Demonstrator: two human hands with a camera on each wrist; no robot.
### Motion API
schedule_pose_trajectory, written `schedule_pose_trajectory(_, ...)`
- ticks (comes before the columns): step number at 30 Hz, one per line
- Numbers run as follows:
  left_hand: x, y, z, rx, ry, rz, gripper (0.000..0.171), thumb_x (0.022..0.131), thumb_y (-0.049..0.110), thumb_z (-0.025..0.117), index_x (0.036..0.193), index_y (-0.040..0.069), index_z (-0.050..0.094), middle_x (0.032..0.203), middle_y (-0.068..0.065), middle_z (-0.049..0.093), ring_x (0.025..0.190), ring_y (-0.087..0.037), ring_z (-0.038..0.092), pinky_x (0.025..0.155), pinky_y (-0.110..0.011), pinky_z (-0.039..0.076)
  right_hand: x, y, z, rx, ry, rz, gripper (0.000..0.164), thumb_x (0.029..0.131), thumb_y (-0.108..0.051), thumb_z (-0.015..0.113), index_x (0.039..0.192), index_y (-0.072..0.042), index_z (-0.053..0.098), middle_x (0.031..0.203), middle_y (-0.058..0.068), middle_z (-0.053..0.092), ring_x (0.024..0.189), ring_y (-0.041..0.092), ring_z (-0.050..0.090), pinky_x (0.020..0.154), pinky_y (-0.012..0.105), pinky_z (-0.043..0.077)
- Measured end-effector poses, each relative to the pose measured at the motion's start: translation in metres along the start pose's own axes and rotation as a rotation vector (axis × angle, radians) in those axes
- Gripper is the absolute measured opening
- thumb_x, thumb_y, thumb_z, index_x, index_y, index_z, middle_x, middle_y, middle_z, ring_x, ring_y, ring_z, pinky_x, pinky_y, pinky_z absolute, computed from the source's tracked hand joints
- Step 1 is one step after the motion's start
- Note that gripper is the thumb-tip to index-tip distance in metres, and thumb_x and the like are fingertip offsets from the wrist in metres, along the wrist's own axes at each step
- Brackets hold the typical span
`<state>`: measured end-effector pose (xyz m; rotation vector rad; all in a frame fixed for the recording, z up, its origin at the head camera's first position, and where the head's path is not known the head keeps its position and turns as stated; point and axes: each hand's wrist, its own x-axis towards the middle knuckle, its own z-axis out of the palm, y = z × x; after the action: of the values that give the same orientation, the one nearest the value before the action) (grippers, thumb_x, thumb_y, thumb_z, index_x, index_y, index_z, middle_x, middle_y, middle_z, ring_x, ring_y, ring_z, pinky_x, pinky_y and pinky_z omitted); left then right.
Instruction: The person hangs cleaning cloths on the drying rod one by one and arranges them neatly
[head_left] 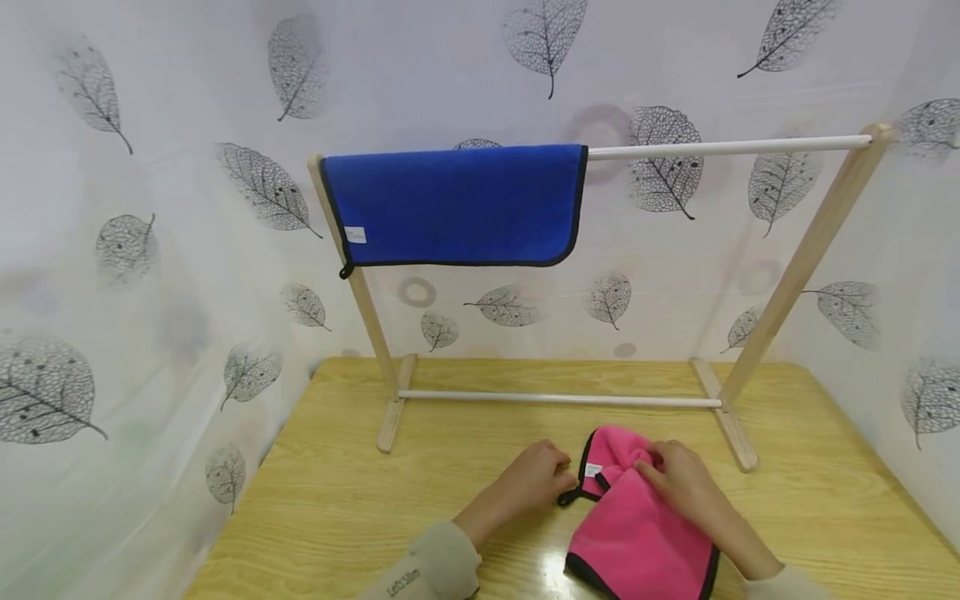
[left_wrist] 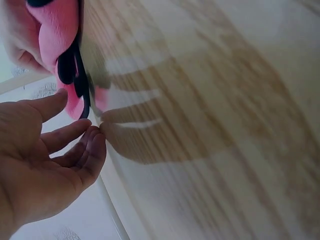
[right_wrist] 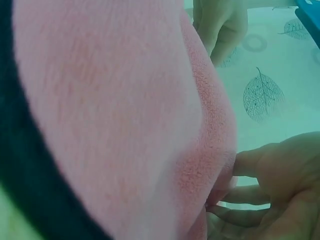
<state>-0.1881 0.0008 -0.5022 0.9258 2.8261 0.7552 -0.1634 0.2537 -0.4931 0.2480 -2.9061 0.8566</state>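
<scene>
A pink cloth [head_left: 641, 533] with black trim lies rumpled on the table in the head view, a white label [head_left: 592, 471] and a black hanging loop [head_left: 567, 498] at its left corner. Thumb and fingers of my right hand [head_left: 684, 482] pinch a bunched fold near its top. My left hand [head_left: 536, 475] is just left of the label, thumb apart from the loosely bent fingers, holding nothing. Its fingertips are low by the tabletop and near the cloth's black edging in the left wrist view. Pink fabric [right_wrist: 110, 110] fills much of the right wrist view.
Behind the hands stands a wooden rack [head_left: 806, 258] with a white top bar [head_left: 727, 148] and a lower bar [head_left: 555, 398]. A blue cloth [head_left: 457, 208] with black trim hangs over the top bar's left half. Leaf-patterned sheeting [head_left: 180, 250] surrounds the wood-grain table [head_left: 337, 492].
</scene>
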Motion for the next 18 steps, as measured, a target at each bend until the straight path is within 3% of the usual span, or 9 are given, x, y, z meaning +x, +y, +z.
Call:
schedule_pose_trajectory(6,-0.0002,0.0063,0.0009,0.034,-0.001,0.034,0.021,0.087,0.022,0.083,0.094,0.003,0.078,0.084,0.001,0.060,0.083,-0.009,0.054,0.080,-0.020,0.047,-0.0028,-0.0066,0.0017,0.007,0.004,0.033,0.017,0.093,-0.013,0.076,0.092,0.003,0.071,0.082,0.007,0.063,0.077,0.022,0.058,0.070,0.042,0.050)
schedule_pose_trajectory(15,-0.0002,0.0066,0.0024,0.032,0.050,-0.026,0.024,0.078,0.012,0.084,0.099,0.003,0.079,0.079,0.001,0.062,0.078,-0.009,0.054,0.075,-0.019,0.047,-0.0047,-0.0100,0.0034,0.046,-0.035,0.077,0.017,0.094,-0.014,0.075,0.093,0.003,0.071,0.081,0.005,0.061,0.076,0.019,0.055,0.068,0.038,0.047)
schedule_pose_trajectory(18,-0.0006,0.0037,0.0030,-0.018,0.063,-0.051,0.021,0.079,0.006,0.081,0.100,0.002,0.078,0.078,0.001,0.064,0.077,-0.009,0.057,0.074,-0.020,0.048,-0.0052,-0.0110,0.0042,0.048,-0.035,0.071,0.016,0.094,-0.014,0.075,0.092,0.001,0.071,0.080,0.004,0.061,0.075,0.019,0.053,0.067,0.037,0.046)
